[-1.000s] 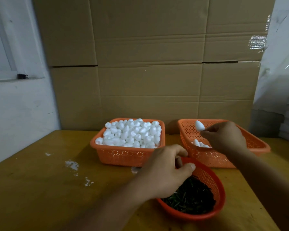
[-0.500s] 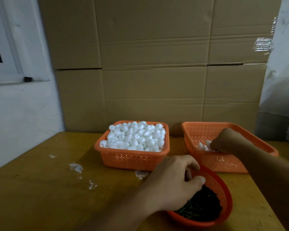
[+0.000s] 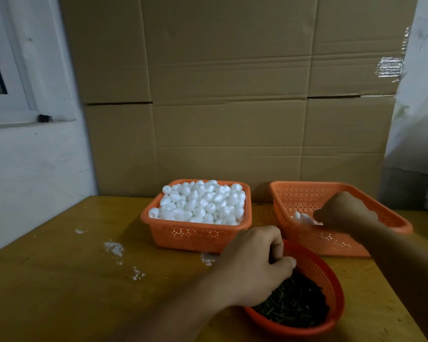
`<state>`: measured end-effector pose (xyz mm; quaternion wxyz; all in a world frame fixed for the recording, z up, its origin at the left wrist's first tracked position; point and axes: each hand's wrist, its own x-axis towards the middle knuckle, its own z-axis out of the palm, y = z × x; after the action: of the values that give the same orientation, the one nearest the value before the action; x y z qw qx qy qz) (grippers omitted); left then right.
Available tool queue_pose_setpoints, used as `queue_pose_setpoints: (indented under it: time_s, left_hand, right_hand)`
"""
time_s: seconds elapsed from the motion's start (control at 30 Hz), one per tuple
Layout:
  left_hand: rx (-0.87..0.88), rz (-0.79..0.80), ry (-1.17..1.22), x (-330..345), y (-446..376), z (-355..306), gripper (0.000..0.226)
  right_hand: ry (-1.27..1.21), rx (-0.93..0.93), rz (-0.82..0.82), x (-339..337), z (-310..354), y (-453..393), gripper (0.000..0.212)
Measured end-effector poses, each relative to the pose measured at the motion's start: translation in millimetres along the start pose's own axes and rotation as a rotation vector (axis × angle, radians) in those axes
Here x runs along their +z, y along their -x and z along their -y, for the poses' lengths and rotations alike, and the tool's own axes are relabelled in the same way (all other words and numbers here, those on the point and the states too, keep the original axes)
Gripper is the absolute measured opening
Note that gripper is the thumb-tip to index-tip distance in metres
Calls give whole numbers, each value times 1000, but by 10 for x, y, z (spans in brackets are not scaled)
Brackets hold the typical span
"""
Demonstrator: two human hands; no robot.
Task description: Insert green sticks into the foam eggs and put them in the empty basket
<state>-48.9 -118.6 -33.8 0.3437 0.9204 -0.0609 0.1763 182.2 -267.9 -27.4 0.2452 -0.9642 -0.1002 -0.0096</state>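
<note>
No readable text, label, brand, number or sign appears anywhere in view; the cardboard boxes [image 3: 227, 95] behind the table show plain brown faces; the orange baskets [image 3: 195, 233] carry no markings.

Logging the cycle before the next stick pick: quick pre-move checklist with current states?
1. Green sticks available in round basket: ok.
2. Left hand at the sticks, fingers curled: ok; stick actually pinched: cannot tell.
3. Right hand out of right basket: not ok, it is inside.
4. Egg released by right hand: cannot tell, blurred.
5. Foam eggs stocked in left basket: ok.
</note>
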Motion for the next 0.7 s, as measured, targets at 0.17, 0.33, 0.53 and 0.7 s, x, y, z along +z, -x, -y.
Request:
queue_pose_setpoints:
  time_s: [0.17, 0.33, 0.53, 0.7]
  left_hand:
    - [-10, -52, -16, -113, -44, 58, 42]
    - [-55, -100, -17, -337, -140, 221, 19]
    - [-179, -245, -193, -753, -279, 621, 27]
    - [-378, -103, -516, -1130, -450, 874, 19]
  right_hand:
    - [-150, -103, -143, -83, 45, 349, 27]
    - [-369, -368, -180, -29, 90, 1010, 17]
    - [-445, -526, -131, 128, 51, 1432, 19]
    - [-458, -532, -130, 189, 38, 1477, 18]
